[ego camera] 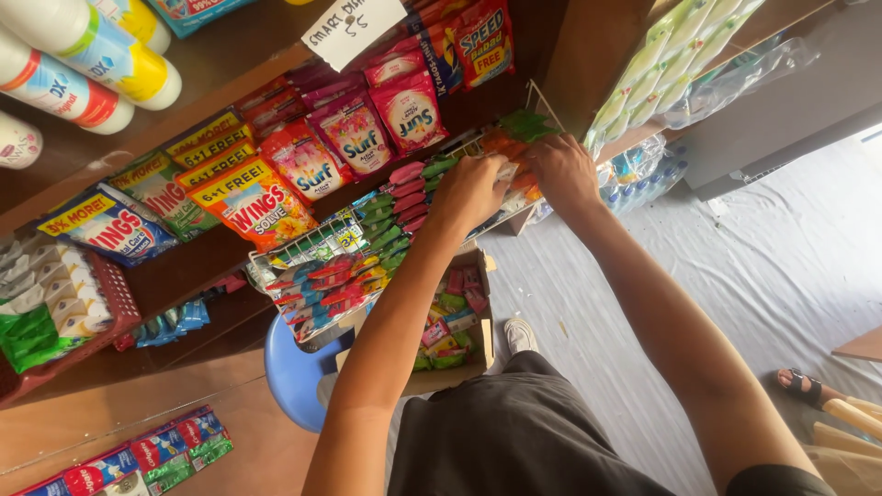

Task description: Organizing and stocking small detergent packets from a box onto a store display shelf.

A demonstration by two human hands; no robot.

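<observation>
A: What sits on the upper shelf?
B: Detergent pouches (253, 197) in orange, green and pink, with white bottles (87, 55) at the top left.
A: And below?
B: An open cardboard box (457, 326) of small bars rests on a blue stool (294, 372). At far right, 1 sandalled foot (801, 386) on the grey floor (781, 276).

Small orange packets (511, 158) packed upright in wire rack (303, 246).

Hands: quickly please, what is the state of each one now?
Left hand: fingers curled on small packets in the wire rack.
Right hand: on the orange packets; grip cannot be told.
</observation>
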